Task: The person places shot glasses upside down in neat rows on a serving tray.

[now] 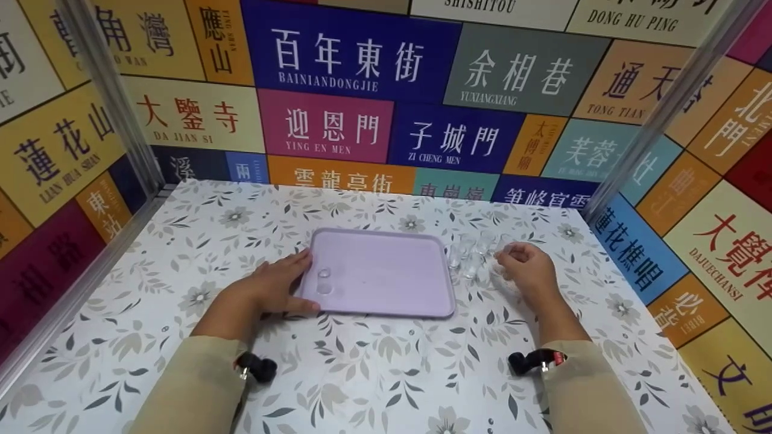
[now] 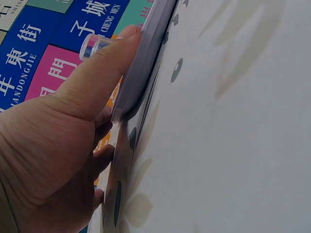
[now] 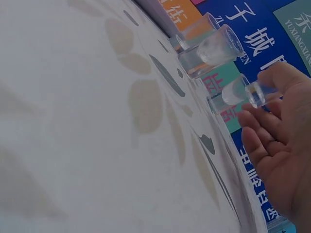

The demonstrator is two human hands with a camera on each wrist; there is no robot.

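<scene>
A lilac tray [image 1: 386, 271] lies on the table, and one small clear glass [image 1: 324, 283] stands near its left edge. My left hand [image 1: 280, 286] spans the tray's near left corner, straight fingers touching the left side. In the left wrist view its thumb [image 2: 104, 63] lies along the rim. To the right of the tray, my right hand [image 1: 531, 271] pinches a small clear glass [image 3: 256, 94] between thumb and fingers. Several similar glasses [image 1: 471, 265] stand just left of that hand; in the right wrist view two glasses [image 3: 211, 51] overlap.
A white tablecloth [image 1: 386, 374] with a grey leaf and flower print covers the table. Behind it rises a wall of coloured sign panels [image 1: 353, 54]. Clear upright posts [image 1: 651, 102] stand at the back corners.
</scene>
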